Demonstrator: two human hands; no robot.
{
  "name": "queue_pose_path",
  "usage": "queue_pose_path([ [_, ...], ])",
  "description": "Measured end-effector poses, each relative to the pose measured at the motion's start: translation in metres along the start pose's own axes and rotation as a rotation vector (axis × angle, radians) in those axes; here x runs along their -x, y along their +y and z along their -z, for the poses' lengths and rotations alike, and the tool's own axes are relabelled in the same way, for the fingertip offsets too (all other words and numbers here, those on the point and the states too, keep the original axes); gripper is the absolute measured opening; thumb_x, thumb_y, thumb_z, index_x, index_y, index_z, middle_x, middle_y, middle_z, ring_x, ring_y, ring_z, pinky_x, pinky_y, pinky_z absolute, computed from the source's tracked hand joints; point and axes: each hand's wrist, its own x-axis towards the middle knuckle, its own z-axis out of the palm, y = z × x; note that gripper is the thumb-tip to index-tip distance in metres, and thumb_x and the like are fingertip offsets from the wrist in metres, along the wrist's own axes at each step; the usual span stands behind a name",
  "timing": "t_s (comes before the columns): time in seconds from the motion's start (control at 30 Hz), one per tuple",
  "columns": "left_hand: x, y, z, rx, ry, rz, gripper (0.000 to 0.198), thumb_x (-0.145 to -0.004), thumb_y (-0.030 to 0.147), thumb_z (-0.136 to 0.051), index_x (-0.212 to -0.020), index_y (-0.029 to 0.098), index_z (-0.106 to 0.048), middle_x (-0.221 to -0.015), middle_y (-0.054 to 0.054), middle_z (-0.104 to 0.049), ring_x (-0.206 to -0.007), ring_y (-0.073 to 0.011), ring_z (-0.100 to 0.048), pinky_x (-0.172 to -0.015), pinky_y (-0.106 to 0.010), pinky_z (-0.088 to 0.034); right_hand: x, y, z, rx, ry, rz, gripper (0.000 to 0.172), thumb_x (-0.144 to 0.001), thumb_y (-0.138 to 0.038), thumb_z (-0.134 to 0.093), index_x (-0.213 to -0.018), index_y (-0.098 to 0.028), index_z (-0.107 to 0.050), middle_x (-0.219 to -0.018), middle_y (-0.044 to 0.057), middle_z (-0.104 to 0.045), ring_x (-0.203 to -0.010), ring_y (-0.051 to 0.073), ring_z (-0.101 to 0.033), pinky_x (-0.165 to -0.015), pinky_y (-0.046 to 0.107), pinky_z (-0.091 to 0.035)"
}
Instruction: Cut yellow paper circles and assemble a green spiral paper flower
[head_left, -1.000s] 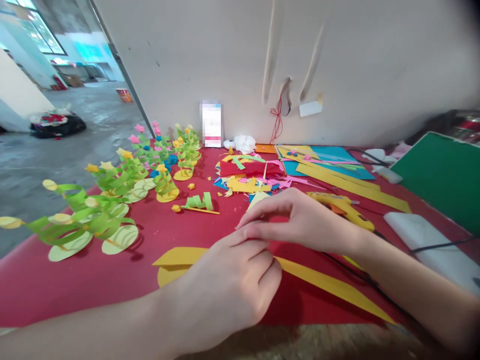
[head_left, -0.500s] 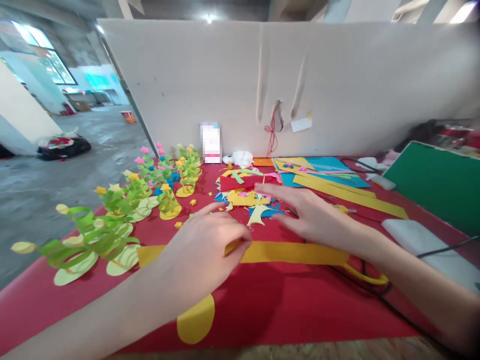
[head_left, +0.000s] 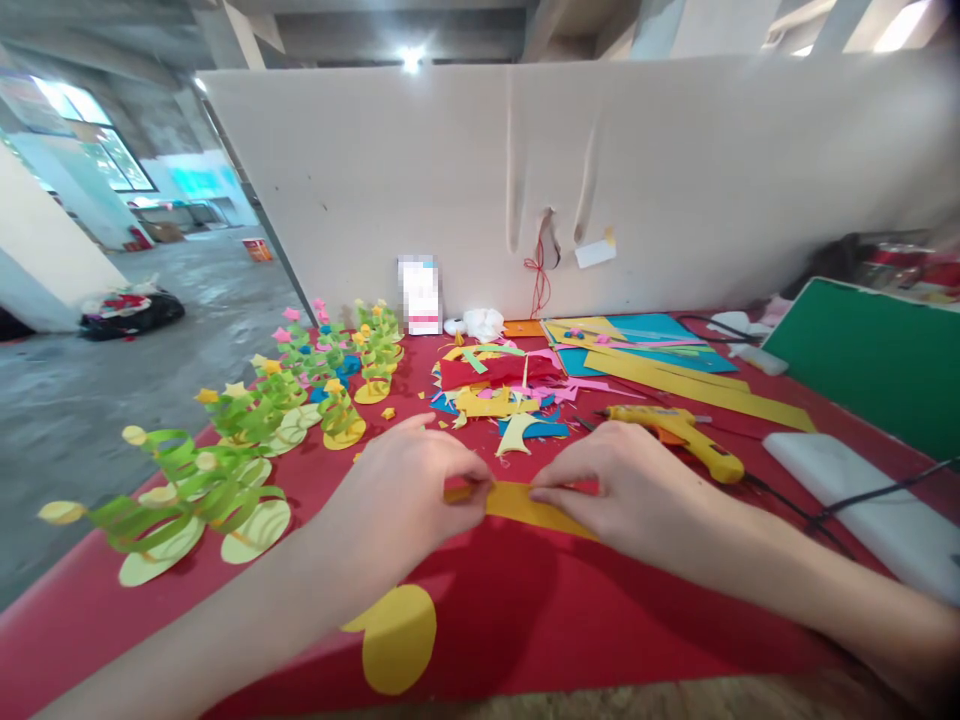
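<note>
A dark yellow paper strip (head_left: 516, 502) is pinched between my two hands above the red tabletop. My left hand (head_left: 424, 480) grips it between thumb and fingers, with a short bit showing inside the grip. Close by on the right, my right hand (head_left: 611, 480) pinches the strip as well; the strip's ends are hidden by the hands. Below my left hand lies a yellow paper disc (head_left: 400, 640), with another yellow piece partly under it. Just beyond my right hand rests a yellow glue gun (head_left: 686, 438) with a dark cord.
Green spiral paper plants (head_left: 217, 485) with star tops stand along the left. Paper scraps (head_left: 499, 400) are heaped at the centre back. Coloured sheets (head_left: 637, 345) lie back right, near a green board (head_left: 870, 375) and a white block (head_left: 855, 495). A phone (head_left: 420, 295) leans against the white panel.
My right hand has come down and closed on the strip beside my left hand. Less of the strip's length shows now, and the glue gun has come into fuller view.
</note>
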Motion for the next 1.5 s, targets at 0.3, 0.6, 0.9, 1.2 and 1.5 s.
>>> queue_pose_path([
  [0.3,-0.007,-0.014,0.005,-0.113,0.0,0.103,0.016,-0.071,0.018,-0.053,-0.069,0.023,-0.069,-0.07,0.001,-0.069,-0.07,-0.0194,-0.061,-0.069,-0.034,-0.046,0.017,0.046,0.026,0.12,-0.114,-0.161,0.019,-0.076,-0.029,-0.052,-0.074,-0.025,-0.071,-0.072,-0.001,-0.071,-0.062,0.018,-0.062,-0.056,0.027,-0.044],
  [0.6,-0.003,0.003,0.0,-0.04,0.021,0.003,0.014,-0.075,0.019,-0.053,-0.069,0.02,-0.066,-0.066,0.001,-0.067,-0.066,-0.0163,-0.059,-0.068,-0.031,-0.044,0.001,0.016,0.0,0.249,0.11,-0.125,0.042,-0.076,-0.038,-0.053,-0.112,-0.016,-0.057,-0.107,0.011,-0.064,-0.093,0.03,-0.059,-0.074,0.041,-0.048],
  [0.9,-0.003,-0.003,0.004,-0.128,0.031,-0.026,0.015,-0.076,0.018,-0.051,-0.068,0.02,-0.064,-0.067,0.002,-0.067,-0.062,-0.0146,-0.059,-0.084,-0.039,-0.04,-0.005,0.007,-0.001,0.017,0.087,0.141,0.019,-0.08,-0.014,-0.051,-0.077,-0.02,-0.068,-0.076,0.003,-0.069,-0.072,0.017,-0.061,-0.071,0.028,-0.044],
  [1.2,-0.008,-0.024,0.013,-0.159,0.225,0.087,0.023,-0.081,0.032,-0.047,-0.086,0.019,-0.065,-0.085,-0.004,-0.07,-0.075,-0.02,-0.062,-0.079,-0.038,-0.044,0.002,0.017,0.005,-0.115,0.114,-0.006,0.015,-0.077,-0.014,-0.053,-0.075,-0.018,-0.066,-0.076,-0.001,-0.069,-0.069,0.012,-0.062,-0.065,0.021,-0.044],
  [1.5,0.002,0.006,-0.001,0.03,-0.109,0.111,0.034,-0.085,0.038,-0.04,-0.069,0.02,-0.065,-0.048,0.003,-0.054,-0.042,-0.0086,-0.043,-0.042,-0.02,-0.026,-0.012,-0.004,-0.001,-0.267,0.118,0.027,0.013,-0.072,-0.011,-0.056,-0.076,-0.015,-0.067,-0.073,-0.001,-0.068,-0.066,0.01,-0.06,-0.064,0.019,-0.045],
])
